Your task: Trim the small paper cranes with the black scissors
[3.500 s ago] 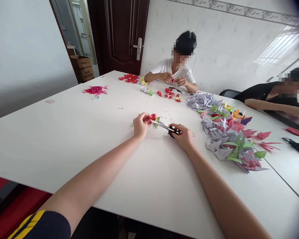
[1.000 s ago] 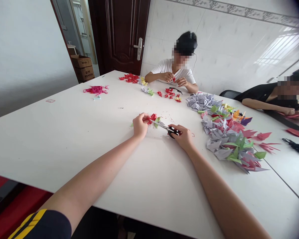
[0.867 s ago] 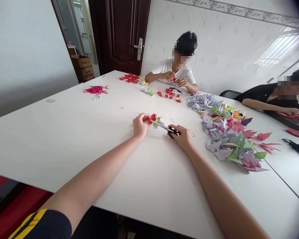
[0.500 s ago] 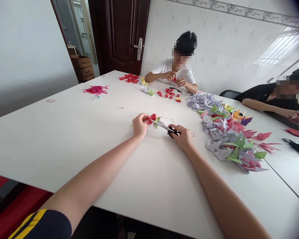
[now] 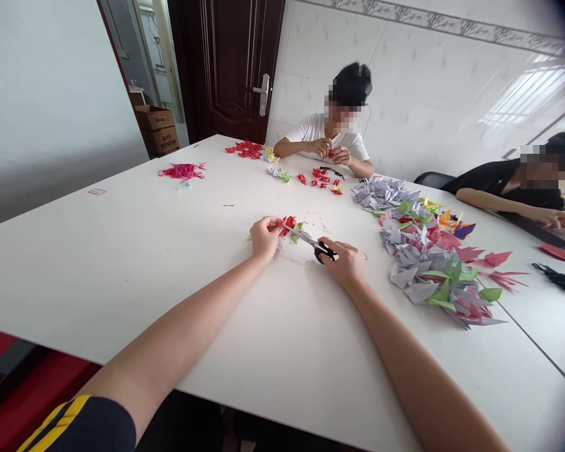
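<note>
"Lying well beyond the left hand and off to its left, what is that tangled magenta heap?"

"Cord, perhaps; it is too small to tell, and neither grip touches it. The left grip is narrow, pinching a folded red paper piece on or just over the white tabletop; I cannot tell which."

"How far has the cutting got?"

"Partway, I would judge. The scissors with silver blades and black handles have their tips at the red paper, just right of the left grip. Tiny red paper scraps lie just beyond the blades, so some snipping seems done. Whether this piece is cut through, I cannot tell."

"And what is left?"

"Green and pale grey folded paper pieces sit close about the left grip, perhaps waiting. Right of the right hand, apart from its grip, lies a big heap of grey, pink and green folded paper shapes; nothing shows whether those are finished."

"Which way do the scissors point?"

"Leftward and slightly away. Their long axis slants from tips near the left grip to handles held by the right grip. The red paper shows no clear axis, its left end being hidden."
</note>
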### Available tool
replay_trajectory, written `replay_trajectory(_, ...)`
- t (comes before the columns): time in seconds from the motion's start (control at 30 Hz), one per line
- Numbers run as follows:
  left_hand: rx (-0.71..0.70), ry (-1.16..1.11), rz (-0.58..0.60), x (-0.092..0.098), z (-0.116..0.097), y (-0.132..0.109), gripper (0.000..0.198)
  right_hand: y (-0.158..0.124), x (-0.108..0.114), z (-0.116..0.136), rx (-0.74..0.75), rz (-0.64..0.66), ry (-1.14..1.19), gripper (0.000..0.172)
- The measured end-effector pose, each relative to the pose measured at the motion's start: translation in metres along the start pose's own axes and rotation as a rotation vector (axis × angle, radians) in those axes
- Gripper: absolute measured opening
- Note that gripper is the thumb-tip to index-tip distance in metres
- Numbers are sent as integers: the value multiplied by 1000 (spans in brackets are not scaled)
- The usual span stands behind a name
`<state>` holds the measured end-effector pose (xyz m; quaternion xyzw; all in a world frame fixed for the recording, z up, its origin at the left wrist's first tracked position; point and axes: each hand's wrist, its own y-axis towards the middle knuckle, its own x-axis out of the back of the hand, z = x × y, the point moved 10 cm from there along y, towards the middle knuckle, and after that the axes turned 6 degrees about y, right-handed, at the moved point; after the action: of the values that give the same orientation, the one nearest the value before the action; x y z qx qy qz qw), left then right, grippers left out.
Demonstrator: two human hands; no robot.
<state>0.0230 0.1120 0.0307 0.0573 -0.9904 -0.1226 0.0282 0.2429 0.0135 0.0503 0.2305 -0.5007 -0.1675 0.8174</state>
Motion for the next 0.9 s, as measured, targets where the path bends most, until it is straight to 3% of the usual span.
replay_trajectory(0.13,77,-84,13,-3,12,2,13,-1,1,0,-15,-5,-24,30)
replay_trajectory(0.27,108,-130,13,-4,18,4,13,0,16,-12,-130,-111,-16,30)
replay_trajectory(0.37,91,-125,6,-2,16,3,16,2,22,-13,-119,-146,37,32)
replay_trajectory(0.9,-6,-120,0,-1,5,4,19,5,2,-5,-38,37,216,33)
